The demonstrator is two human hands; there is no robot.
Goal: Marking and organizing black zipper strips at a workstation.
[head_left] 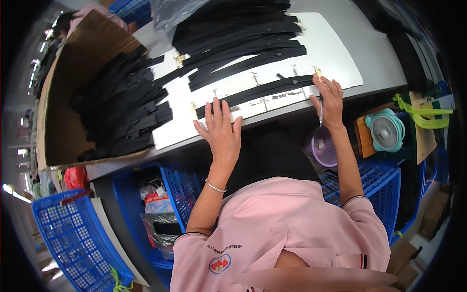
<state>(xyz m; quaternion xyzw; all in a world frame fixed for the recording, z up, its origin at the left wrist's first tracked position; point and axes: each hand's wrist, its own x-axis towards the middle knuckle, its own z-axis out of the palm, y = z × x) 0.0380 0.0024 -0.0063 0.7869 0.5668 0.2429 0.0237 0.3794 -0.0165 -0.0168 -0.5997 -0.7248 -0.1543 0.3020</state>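
A single black fabric strip [262,89] lies along the near side of a white board [335,53] that has dark marks and small yellowish tabs on it. My left hand [221,127] rests flat, fingers spread, over the strip's left end. At its right end is my right hand [332,103], with fingertips beside a tab and a slim, silvery pen [320,113] held against the palm. Farther back, many more black strips [238,36] are piled in overlapping rows. Some run left toward a heap of strips [116,102] in an open cardboard box [65,78].
Clear plastic [170,14] lies at the far edge. Below the table are blue crates [78,238], one holding packets [158,214], and a purple basket [327,153]. To the right sit a teal fan [385,130] and a board with a green ribbon tie [421,114].
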